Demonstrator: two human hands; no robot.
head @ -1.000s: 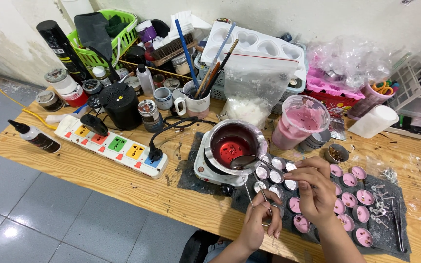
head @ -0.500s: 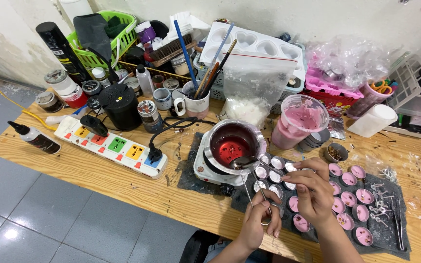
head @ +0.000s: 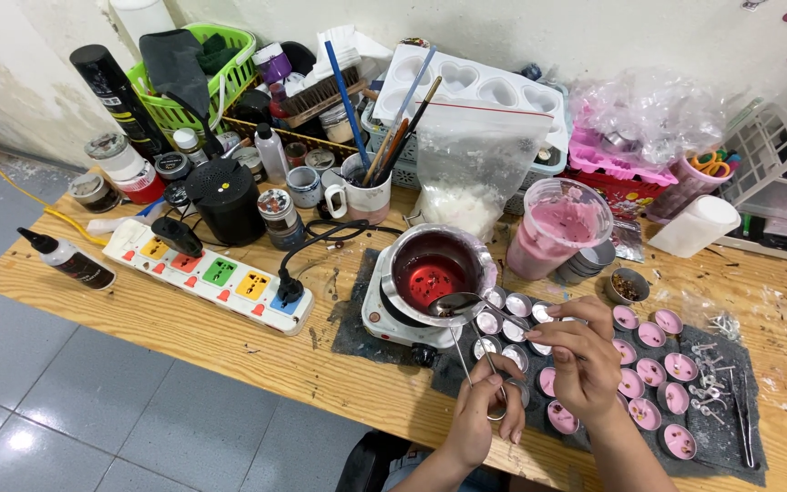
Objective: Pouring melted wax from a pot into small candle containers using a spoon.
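Tealight cup (head: pixel 497 412) sat low in your left hand (head: pixel 483 415), fingers curled around it over the dark mat (head: pixel 749 446), close to the melting pot (head: pixel 436 271); your right hand (head: pixel 580 360) pinched narrow above it, probably on a wick, too small to tell

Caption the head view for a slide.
Both hands, left hand and right hand, work over small round metal cups beside a steel pot of red wax.

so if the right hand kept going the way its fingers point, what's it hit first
Probably the spoon lying across the melting pot; the right hand points left toward it over small tins, though depth is unclear.
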